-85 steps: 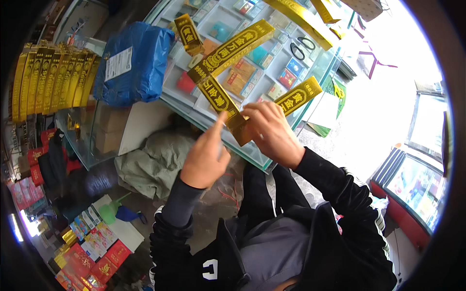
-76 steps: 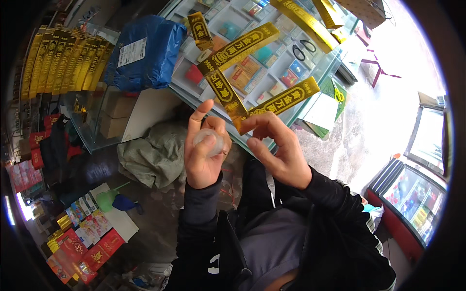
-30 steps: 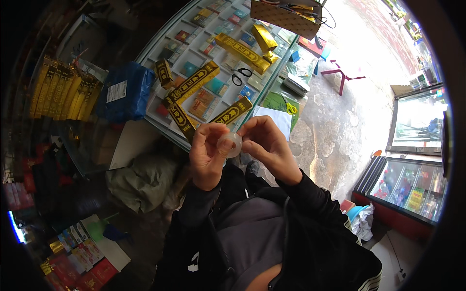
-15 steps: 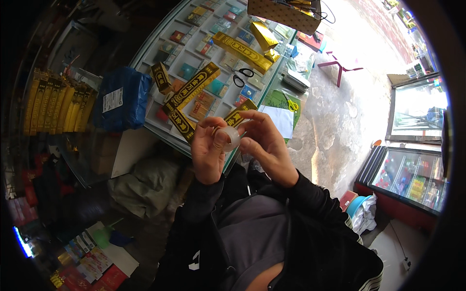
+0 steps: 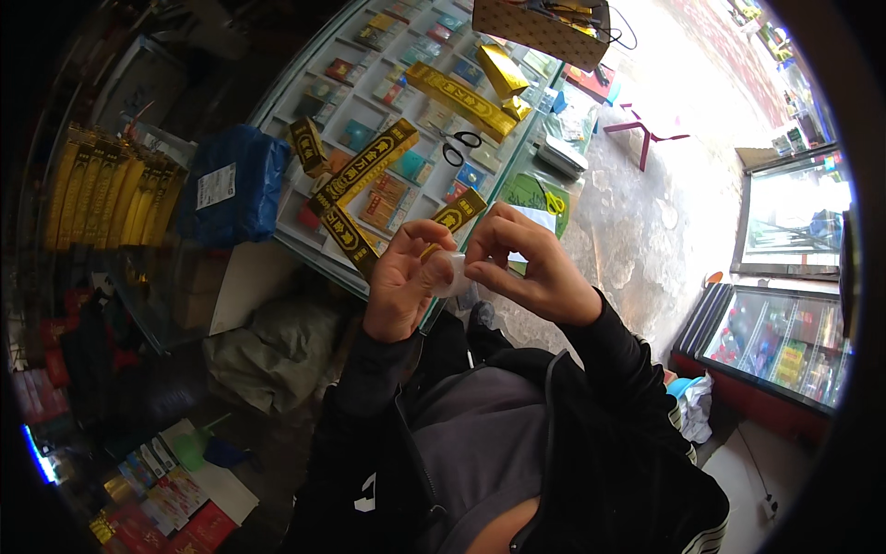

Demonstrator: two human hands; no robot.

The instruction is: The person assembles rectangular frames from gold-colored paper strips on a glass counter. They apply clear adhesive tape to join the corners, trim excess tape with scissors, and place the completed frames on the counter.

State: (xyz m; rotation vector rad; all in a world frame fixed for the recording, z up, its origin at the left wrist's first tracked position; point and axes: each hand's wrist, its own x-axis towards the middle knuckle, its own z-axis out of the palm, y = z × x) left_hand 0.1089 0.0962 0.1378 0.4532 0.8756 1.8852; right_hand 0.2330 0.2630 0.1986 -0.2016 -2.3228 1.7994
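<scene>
My left hand [image 5: 397, 291] grips a roll of clear tape [image 5: 451, 279] between thumb and fingers, in front of my chest. On its right side, my right hand [image 5: 533, 270] pinches at the tape with thumb and forefinger, and a short translucent piece shows between the hands. Just beyond them lies a glass display counter [image 5: 293, 220]. Flattened-looking black and gold carton pieces [image 5: 377, 160] lie across it in an angled shape, one corner close to my left hand. Black-handled scissors [image 5: 459, 148] rest farther back on the glass.
A long gold carton [image 5: 460, 97] lies at the back of the counter, near a patterned box [image 5: 540, 35]. Yellow scissors [image 5: 553, 200] sit on a green surface. At left are a blue wrapped parcel [image 5: 238, 185] and upright gold cartons [image 5: 97, 194]. A pink stool [image 5: 643, 138] stands on the floor.
My right hand has moved slightly right, and its spread fingers have closed into a pinch at the tape. The roll has turned and shifted a little to the right.
</scene>
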